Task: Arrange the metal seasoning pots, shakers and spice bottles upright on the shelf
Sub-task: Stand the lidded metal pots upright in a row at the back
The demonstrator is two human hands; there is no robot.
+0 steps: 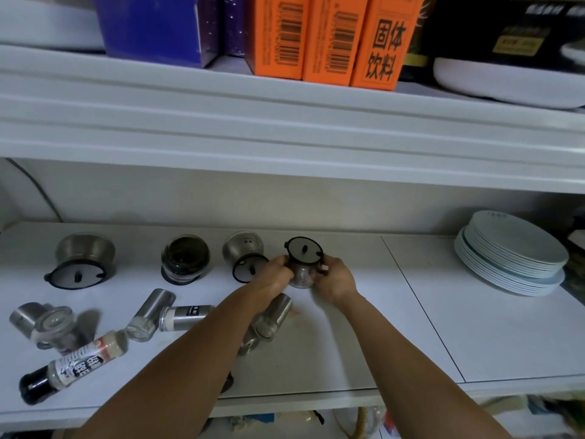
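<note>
Forearms are entered nearest the camera, rising from the bottom edge and converging at mid-shelf.

- Left hand point(275, 272), right hand point(337, 280): both are clamped on one pot, fingers curled round its left and right sides.
- Held pot point(302, 264): metal, with a black-rimmed lid and knob. It is placed at the middle of the shelf point(364, 337), just right of the far row. Its axis is judged near vertical, lid up. The base is partly covered by the hands, so contact with the shelf cannot be told.
- Deciding relation: the pot is held between the hands with bare shelf directly beneath. Only a straight lowering is judged to be needed.
- Pots point(80, 258): three are laid on their sides in the far row, left of the held pot, lids toward the near edge. The left hand is nearer to them.
- Shakers point(150, 315): several are laid flat, near left and centre, with their long axes at mixed angles.
- Spice bottle point(72, 365): black cap, laid flat at near left, its long axis running near-left to far-right.
- Hidden or unclear: one shaker is partly covered by the left forearm. A dark item under that forearm at the near edge cannot be identified. The cluster at the left edge is blurred, so its count is uncertain.
- Plates point(512, 255): stacked at far right.
- Boxes point(326, 36): orange, on the upper shelf.
</note>
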